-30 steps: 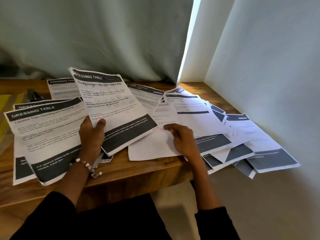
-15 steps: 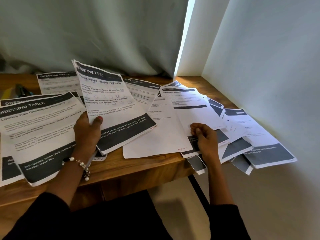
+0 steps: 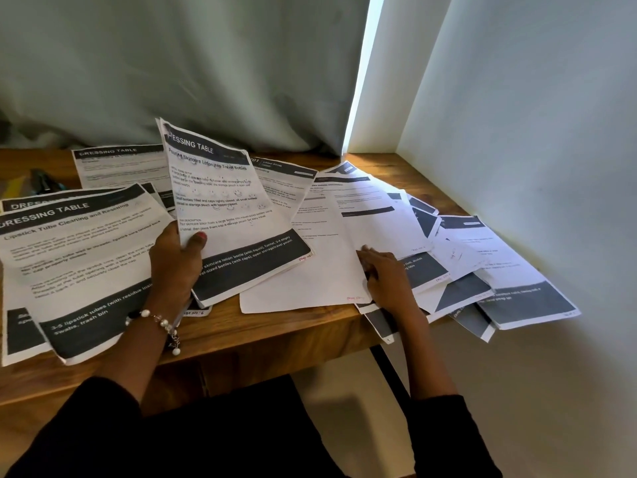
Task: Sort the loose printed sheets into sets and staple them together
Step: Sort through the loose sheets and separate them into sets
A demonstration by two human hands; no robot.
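A sheet headed "Pouring Skincare Lotion into Travel Bottles" is pinched by the left hand and tilted above the wooden desk; loose sheets are pressed under the right hand's flat fingers, beside a "Lipstick Tube Cleaning" sheet

Black sleeves; pearl bead bracelet on left wrist.
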